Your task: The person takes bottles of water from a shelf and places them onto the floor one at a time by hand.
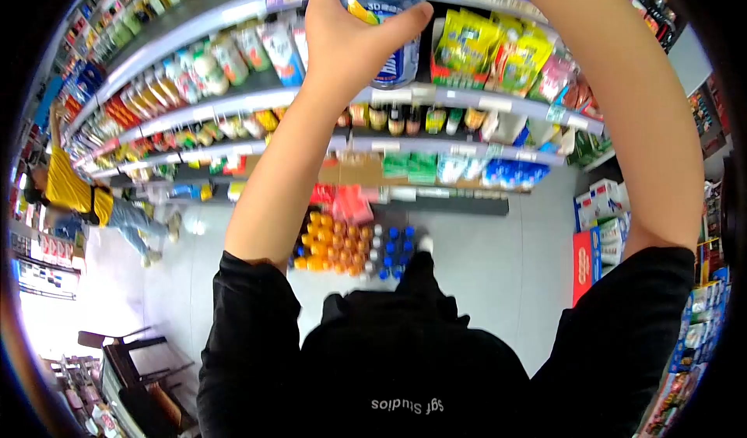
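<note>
My left hand (350,41) is wrapped round a clear bluish bottle (401,68) with a blue and yellow label, at the top of the view in front of the shelves. Its upper end is cut off by the frame edge. What the bottle contains I cannot tell. My right arm reaches up on the right side and leaves the frame at the top, so that hand is out of sight. Close to the bottle on the right, yellow packets (467,41) stand on a shelf. Left of my wrist are white and blue packs (282,53).
Below, small sauce bottles (397,119) line a lower shelf. Orange-capped bottles (334,243) and blue-capped bottles (398,247) stand on the floor near my feet. Boxes (599,236) are stacked at right. A person in a yellow shirt (74,185) stands far left, near a chair (140,368).
</note>
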`<state>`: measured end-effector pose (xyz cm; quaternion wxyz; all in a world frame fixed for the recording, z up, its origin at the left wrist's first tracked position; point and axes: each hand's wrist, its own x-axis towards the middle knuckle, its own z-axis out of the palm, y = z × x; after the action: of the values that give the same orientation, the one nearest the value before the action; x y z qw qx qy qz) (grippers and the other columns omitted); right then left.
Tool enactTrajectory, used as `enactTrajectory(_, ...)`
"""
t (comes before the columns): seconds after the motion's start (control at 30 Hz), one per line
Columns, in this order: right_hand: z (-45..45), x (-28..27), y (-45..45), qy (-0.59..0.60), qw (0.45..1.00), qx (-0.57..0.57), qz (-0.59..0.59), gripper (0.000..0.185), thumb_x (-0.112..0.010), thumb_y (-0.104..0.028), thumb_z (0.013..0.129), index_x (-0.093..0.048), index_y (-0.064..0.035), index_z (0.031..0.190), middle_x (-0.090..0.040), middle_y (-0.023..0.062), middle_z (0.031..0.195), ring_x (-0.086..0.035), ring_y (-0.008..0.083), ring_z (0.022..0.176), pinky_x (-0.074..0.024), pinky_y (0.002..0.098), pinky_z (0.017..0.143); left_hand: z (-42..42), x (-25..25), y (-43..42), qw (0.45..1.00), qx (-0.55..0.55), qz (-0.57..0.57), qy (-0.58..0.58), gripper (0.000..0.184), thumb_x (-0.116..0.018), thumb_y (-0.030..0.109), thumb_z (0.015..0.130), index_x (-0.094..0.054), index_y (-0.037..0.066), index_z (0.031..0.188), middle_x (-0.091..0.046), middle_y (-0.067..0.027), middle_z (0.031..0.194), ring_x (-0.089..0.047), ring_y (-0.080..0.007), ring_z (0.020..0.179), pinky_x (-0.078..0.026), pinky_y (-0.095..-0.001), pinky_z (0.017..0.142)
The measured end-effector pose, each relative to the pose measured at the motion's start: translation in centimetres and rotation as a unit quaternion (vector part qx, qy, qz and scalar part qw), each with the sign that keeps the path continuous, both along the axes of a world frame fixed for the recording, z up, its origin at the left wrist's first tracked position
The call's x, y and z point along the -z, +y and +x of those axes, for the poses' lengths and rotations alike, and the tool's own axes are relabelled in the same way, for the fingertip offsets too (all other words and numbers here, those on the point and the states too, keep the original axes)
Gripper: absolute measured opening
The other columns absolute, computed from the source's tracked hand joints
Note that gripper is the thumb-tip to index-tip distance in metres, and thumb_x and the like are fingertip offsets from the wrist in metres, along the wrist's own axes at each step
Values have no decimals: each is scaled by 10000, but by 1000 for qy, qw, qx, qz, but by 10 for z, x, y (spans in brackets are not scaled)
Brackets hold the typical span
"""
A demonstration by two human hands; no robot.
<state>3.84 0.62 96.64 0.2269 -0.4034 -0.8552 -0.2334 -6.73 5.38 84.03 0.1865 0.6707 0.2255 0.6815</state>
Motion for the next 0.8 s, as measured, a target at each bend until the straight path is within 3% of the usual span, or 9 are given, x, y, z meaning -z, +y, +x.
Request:
enactTrajectory(0.03,-3,15,-8,-15,1000,-13,-20,380,-536,-373,740,-625,-5,715,-613,182,690,-606,313,651,-483,396,619,-6,18,-9,999,33,32,-7,641,-744,136,618,-402,-6,1141,-554,-107,1010,-549,-178,927,-432,-307,833)
enactTrajectory(0.07,-6,29,-16,-30,998,-26,-40,375,-533,-380,758,-603,-22,673,-597,159,639,-594,293,602,-475,386,576,-11,31,-36,997,37,-66,-10,600,-739,161,633,-432,-11,1120,-559,-108,992,-547,-159,928,-432,-307,835)
enactTrajectory(0.1,-5,46,-18,-41,996,-64,-45,359,-543,-374,763,-596,-33,662,-579,142,611,-588,279,583,-464,376,544,-25,53,-45,994,-4,-90,66,731,-801,247,550,-441,-22,1126,-578,-131,1000,-572,-196,912,-454,-308,813)
enactTrajectory(0.2,2,111,-20,-66,972,-219,-49,326,-573,-355,780,-574,-67,629,-527,92,527,-568,235,529,-430,346,448,-44,113,-84,976,54,-186,99,744,-780,211,540,-432,-10,1160,-568,-140,1022,-556,-206,962,-442,-329,844)
enactTrajectory(0.3,8,174,-22,-67,946,-303,-91,467,-635,-438,669,-604,-19,873,-590,127,848,-577,319,738,-457,416,619,-58,146,-127,949,73,-270,143,768,-772,192,537,-422,-10,1191,-566,-134,1036,-556,-206,967,-439,-328,855)
enactTrajectory(0.33,6,196,-25,-15,941,-326,-92,360,-637,-405,677,-618,-71,812,-591,78,814,-588,255,729,-458,382,564,-61,160,-138,944,92,-276,156,761,-766,175,540,-423,-11,1193,-563,-134,1038,-559,-203,959,-442,-321,849)
enactTrajectory(0.43,-2,240,-43,-4,921,-365,-133,423,-645,-458,640,-523,-58,707,-507,89,751,-511,281,665,-406,357,533,-61,209,-164,913,187,-349,94,749,-762,143,541,-426,-7,1193,-566,-127,1013,-563,-195,934,-447,-316,835)
enactTrajectory(0.73,4,377,-118,61,900,-289,-321,320,-646,-387,652,-483,-116,603,-473,41,628,-484,226,540,-382,338,473,-58,314,-235,814,242,-515,119,692,-746,136,531,-481,28,1161,-559,-149,1071,-547,-304,1007,-420,-362,887)
enactTrajectory(0.8,8,408,-137,73,892,-268,-357,305,-654,-378,651,-500,-115,631,-496,45,645,-501,231,556,-394,343,481,-50,355,-253,826,209,-508,121,684,-748,135,528,-488,39,1153,-556,-135,1080,-531,-305,1024,-405,-371,904)
